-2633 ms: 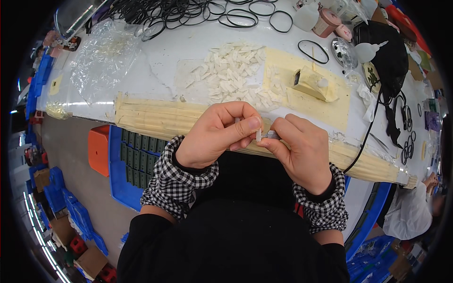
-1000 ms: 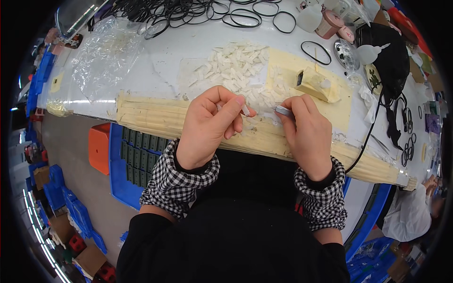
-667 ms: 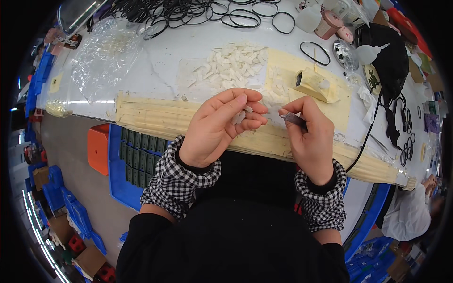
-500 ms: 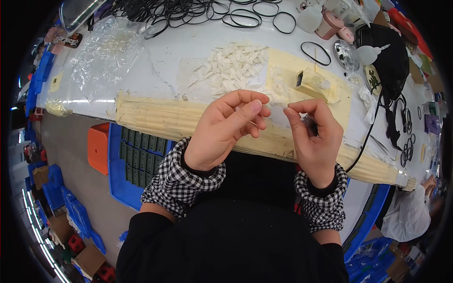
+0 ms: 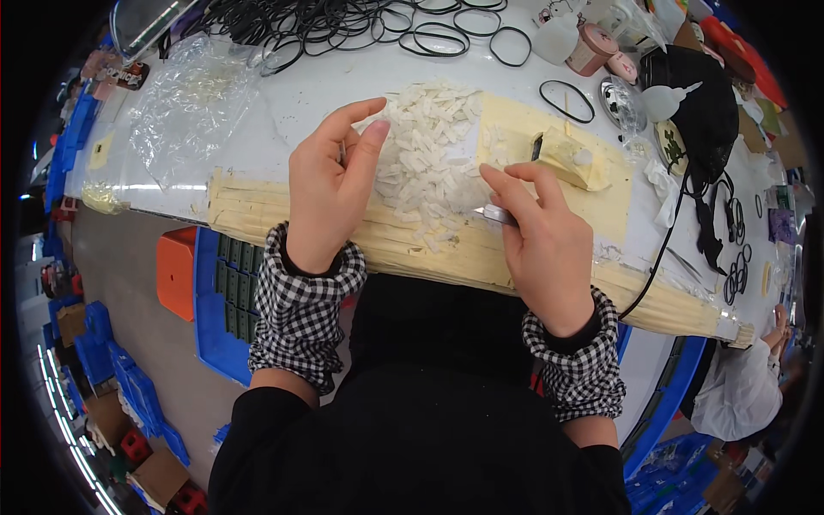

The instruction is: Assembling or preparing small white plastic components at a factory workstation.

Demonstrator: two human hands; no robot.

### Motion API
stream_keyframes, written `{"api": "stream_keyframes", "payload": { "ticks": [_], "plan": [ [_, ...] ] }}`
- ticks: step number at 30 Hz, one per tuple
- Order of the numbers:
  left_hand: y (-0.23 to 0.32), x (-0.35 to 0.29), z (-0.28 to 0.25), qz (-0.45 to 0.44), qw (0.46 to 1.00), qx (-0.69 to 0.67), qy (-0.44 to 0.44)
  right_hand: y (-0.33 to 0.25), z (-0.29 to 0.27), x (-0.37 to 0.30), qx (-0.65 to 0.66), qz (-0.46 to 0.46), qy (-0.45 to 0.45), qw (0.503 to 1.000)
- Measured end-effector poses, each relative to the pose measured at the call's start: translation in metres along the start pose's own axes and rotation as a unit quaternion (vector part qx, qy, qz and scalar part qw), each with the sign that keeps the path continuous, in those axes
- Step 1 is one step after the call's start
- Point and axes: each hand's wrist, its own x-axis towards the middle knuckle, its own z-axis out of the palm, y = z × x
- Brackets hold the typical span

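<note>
My left hand (image 5: 333, 184) is at the left edge of a heap of small flat white pieces (image 5: 433, 129), its thumb and forefinger apart and no object visible between them. On the heap's near right side is my right hand (image 5: 548, 240). Tucked in its curled fingers is a slim silver craft knife (image 5: 496, 213), pointed tip toward the heap; its rear end is hidden by the hand. The right thumb and forefinger stand apart. White pieces spread between the hands down to the table's padded front edge (image 5: 275, 206).
Right of the heap, a yellow-wrapped block (image 5: 562, 161) sits on a yellow sheet (image 5: 605, 206). Black rubber loops (image 5: 343, 21) lie at the back. Clear plastic film (image 5: 193, 103) is on the left. Tweezers (image 5: 685, 264) and a black cable (image 5: 665, 245) lie right. Below left is a blue crate (image 5: 209, 318).
My hands have drawn apart from close together above the table, the left moving left to the heap. White pieces now spread nearer the front edge, and the knife shows in my right hand.
</note>
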Motion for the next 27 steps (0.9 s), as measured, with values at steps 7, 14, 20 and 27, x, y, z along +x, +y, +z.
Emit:
{"api": "stream_keyframes", "payload": {
  "ticks": [7,14,20,27],
  "plan": [
    [0.0,-0.004,0.012,0.089,0.98,0.172,-0.054,-0.014,0.02,0.021,-0.078,-0.061,-0.035,0.994],
    [0.01,-0.021,0.021,0.125,0.977,0.127,-0.121,-0.001,0.006,-0.003,-0.019,-0.038,0.001,0.999],
    [0.019,-0.023,0.029,0.114,0.98,0.066,-0.151,0.006,0.002,-0.007,0.098,-0.004,0.049,0.994],
    [0.031,-0.029,0.023,-0.095,0.964,-0.165,-0.187,-0.009,-0.011,0.0,0.222,0.092,0.093,0.966]
  ]
}}
